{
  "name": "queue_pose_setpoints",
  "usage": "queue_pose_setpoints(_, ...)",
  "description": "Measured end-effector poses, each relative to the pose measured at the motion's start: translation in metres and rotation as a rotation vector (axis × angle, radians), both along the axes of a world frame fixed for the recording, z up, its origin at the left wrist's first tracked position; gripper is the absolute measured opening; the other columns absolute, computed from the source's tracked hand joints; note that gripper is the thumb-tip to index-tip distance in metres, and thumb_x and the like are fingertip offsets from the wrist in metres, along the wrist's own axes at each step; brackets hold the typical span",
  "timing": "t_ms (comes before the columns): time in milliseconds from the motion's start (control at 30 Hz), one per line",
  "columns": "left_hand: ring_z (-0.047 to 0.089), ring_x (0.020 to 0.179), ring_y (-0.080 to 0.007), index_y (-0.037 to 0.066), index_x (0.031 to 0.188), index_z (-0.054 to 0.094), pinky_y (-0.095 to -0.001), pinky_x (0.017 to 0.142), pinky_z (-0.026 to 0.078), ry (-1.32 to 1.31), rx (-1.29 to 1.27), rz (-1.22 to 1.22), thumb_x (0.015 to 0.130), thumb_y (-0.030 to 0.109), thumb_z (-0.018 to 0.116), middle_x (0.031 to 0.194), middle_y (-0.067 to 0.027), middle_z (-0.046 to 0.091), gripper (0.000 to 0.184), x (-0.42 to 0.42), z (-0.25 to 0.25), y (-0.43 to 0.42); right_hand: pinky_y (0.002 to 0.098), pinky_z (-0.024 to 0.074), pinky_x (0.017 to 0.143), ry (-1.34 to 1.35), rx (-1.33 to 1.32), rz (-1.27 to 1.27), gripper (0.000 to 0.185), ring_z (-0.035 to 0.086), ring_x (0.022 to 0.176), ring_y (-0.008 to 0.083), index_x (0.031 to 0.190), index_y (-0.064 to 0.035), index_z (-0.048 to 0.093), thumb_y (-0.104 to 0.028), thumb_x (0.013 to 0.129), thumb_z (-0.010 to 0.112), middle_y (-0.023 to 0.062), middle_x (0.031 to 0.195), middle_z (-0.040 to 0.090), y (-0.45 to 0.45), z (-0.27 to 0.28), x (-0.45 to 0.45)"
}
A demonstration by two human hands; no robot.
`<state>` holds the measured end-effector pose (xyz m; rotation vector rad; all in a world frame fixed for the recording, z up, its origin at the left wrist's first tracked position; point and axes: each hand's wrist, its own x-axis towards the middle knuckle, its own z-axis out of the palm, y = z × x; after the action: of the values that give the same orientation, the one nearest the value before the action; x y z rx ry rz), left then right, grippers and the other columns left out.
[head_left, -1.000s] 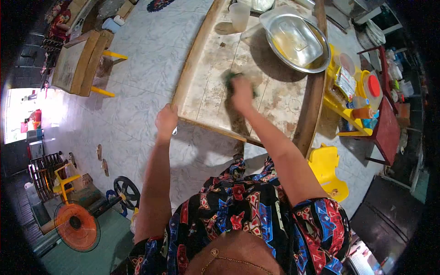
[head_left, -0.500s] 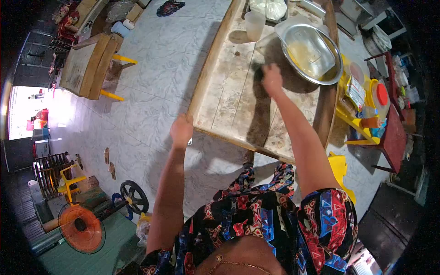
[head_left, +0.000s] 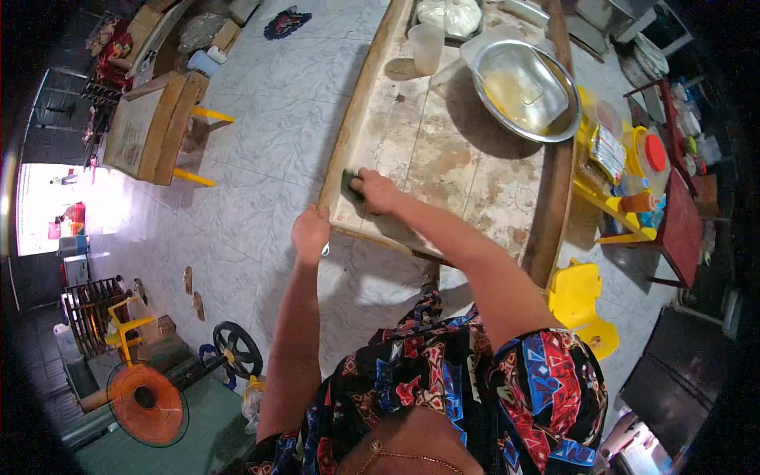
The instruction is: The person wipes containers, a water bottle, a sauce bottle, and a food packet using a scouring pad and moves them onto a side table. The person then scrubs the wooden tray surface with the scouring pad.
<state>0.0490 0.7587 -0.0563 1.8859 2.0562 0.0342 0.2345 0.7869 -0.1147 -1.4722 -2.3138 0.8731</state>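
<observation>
My left hand is closed around the near left corner of a wooden table with raised edges. Its top is pale, worn and stained. In my right hand is a small dark green pad, pressed on the tabletop close to the left rim; my fingers partly cover it. To the right on the table stands a steel bowl with a clear container inside. A translucent plastic cup and a tray with a bag of white stuff are at the far end.
A yellow stool with tubs, a packet and bottles stands against the right side. Behind it is a dark red table. A yellow chair is near my right elbow. An orange fan and a small wooden table are at left.
My right hand has swept the dark green pad from the middle of the tabletop leftward and nearer, to the left rim. My left hand keeps its hold on the corner.
</observation>
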Motion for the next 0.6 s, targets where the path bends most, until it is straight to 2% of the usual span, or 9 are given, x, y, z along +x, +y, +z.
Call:
queue_pose_setpoints(67, 0.058, 0.083, -0.041, 0.004, 0.094, 0.057, -0.0501, 0.074, 0.044, 0.009, 0.02, -0.016, 0.086, 0.036, 0.042, 0.086, -0.0241, 0.061, 0.037, 0.004, 0.0, 0.0, 0.0408, 0.0434, 0.086, 0.038, 0.005, -0.011, 0.034, 0.048, 0.103, 0.0363, 0.106, -0.0027, 0.054, -0.015, 0.074, 0.058, 0.0197, 0.112, 0.046, -0.008, -0.044, 0.039)
queue_pose_setpoints(100, 0.058, 0.083, -0.0406, 0.004, 0.094, 0.058, -0.0498, 0.073, 0.044, 0.025, 0.019, -0.003, 0.086, 0.036, 0.043, 0.085, -0.0237, 0.061, 0.036, 0.003, -0.002, -0.001, 0.0401, 0.0417, 0.089, 0.086, 0.009, -0.006, 0.038, 0.047, 0.106, 0.0367, 0.107, -0.0052, 0.054, -0.015, 0.071, 0.061, 0.0195, 0.113, 0.047, -0.015, -0.031, 0.058)
queue_pose_setpoints(133, 0.058, 0.083, -0.0402, 0.004, 0.093, 0.058, -0.0494, 0.072, 0.044, 0.042, 0.019, 0.01, 0.085, 0.036, 0.044, 0.085, -0.0232, 0.061, 0.036, 0.002, -0.004, -0.001, 0.0393, 0.0388, 0.094, -0.15, 0.14, 0.125, 0.042, 0.044, 0.112, 0.0363, 0.109, -0.0081, 0.055, -0.012, 0.067, 0.061, 0.0196, 0.115, 0.047, -0.021, -0.017, 0.092)
queue_pose_setpoints(200, 0.058, 0.083, -0.0397, 0.005, 0.093, 0.058, -0.0489, 0.071, 0.045, 0.041, 0.013, -0.002, 0.085, 0.036, 0.046, 0.086, -0.0221, 0.061, 0.035, 0.003, -0.005, 0.001, 0.0411, 0.041, 0.089, -0.068, 0.118, -0.215, 0.04, 0.048, 0.103, 0.0359, 0.106, -0.0094, 0.056, -0.003, 0.067, 0.055, 0.0189, 0.113, 0.047, -0.027, -0.017, 0.151)
queue_pose_setpoints(267, 0.058, 0.083, -0.0399, 0.005, 0.092, 0.059, -0.0492, 0.071, 0.044, 0.06, 0.033, -0.015, 0.086, 0.037, 0.043, 0.087, -0.0218, 0.062, 0.036, 0.005, -0.002, 0.0, 0.0445, 0.0452, 0.078, -0.23, 0.307, -0.514, 0.033, 0.049, 0.095, 0.0389, 0.1, -0.0088, 0.055, -0.002, 0.068, 0.054, 0.0186, 0.105, 0.048, -0.033, -0.014, 0.199)
queue_pose_setpoints(333, 0.058, 0.084, -0.0402, 0.005, 0.093, 0.059, -0.0493, 0.072, 0.044, 0.062, 0.032, -0.022, 0.086, 0.037, 0.042, 0.088, -0.0219, 0.061, 0.037, 0.005, -0.005, 0.0, 0.0454, 0.0466, 0.072, -0.267, 0.306, -0.831, 0.031, 0.05, 0.09, 0.0386, 0.099, -0.0076, 0.053, -0.001, 0.069, 0.053, 0.0197, 0.097, 0.046, -0.046, -0.01, 0.224)
queue_pose_setpoints(400, 0.058, 0.084, -0.0404, 0.004, 0.093, 0.059, -0.0494, 0.073, 0.044, 0.063, 0.032, -0.027, 0.086, 0.037, 0.041, 0.088, -0.0219, 0.061, 0.038, 0.007, -0.004, -0.002, 0.0452, 0.0467, 0.072, -0.35, 0.366, -0.821, 0.03, 0.049, 0.088, 0.0387, 0.099, -0.006, 0.052, 0.0, 0.069, 0.053, 0.0202, 0.098, 0.046, -0.062, -0.012, 0.227)
queue_pose_setpoints(500, 0.058, 0.085, -0.0409, 0.004, 0.093, 0.059, -0.0499, 0.074, 0.043, 0.041, 0.03, -0.016, 0.086, 0.037, 0.038, 0.089, -0.0229, 0.061, 0.04, 0.009, 0.0, -0.005, 0.0473, 0.0429, 0.07, -0.235, 0.312, -0.719, 0.035, 0.047, 0.089, 0.0394, 0.101, -0.0075, 0.052, 0.001, 0.068, 0.051, 0.0198, 0.098, 0.044, -0.095, -0.015, 0.194)
queue_pose_setpoints(600, 0.057, 0.086, -0.0412, 0.004, 0.094, 0.059, -0.0502, 0.075, 0.043, 0.045, 0.022, 0.01, 0.086, 0.036, 0.038, 0.09, -0.0237, 0.061, 0.04, 0.004, -0.003, -0.005, 0.0443, 0.0422, 0.075, -0.228, 0.052, -0.343, 0.033, 0.049, 0.088, 0.0378, 0.1, -0.0077, 0.057, -0.003, 0.067, 0.052, 0.0204, 0.096, 0.047, -0.131, -0.004, 0.15)
